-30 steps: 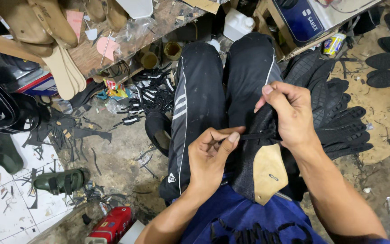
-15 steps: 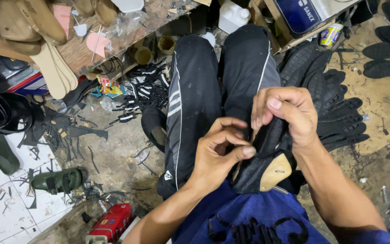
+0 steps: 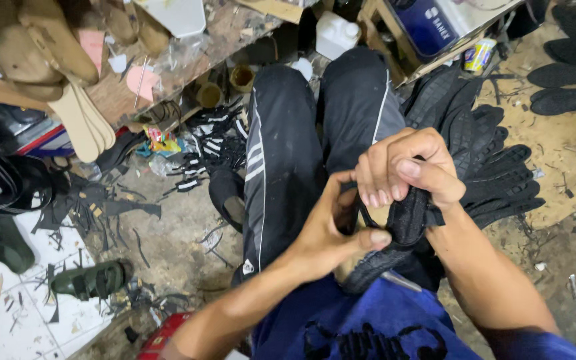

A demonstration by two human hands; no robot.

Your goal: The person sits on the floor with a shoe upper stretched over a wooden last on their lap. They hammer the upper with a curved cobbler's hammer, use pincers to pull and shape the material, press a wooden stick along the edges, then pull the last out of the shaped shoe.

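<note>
Item: our left hand [image 3: 331,233], fingers curled, thumb pressed on the rim of a black rubber sandal sole with woven strap [image 3: 395,247], held over our lap. Right of those fingers, our right hand [image 3: 401,170] pinches the strap, fingertips pressed together. Beyond its knuckles, a stack of black rubber soles [image 3: 495,173] crowds close; little open room.
</note>
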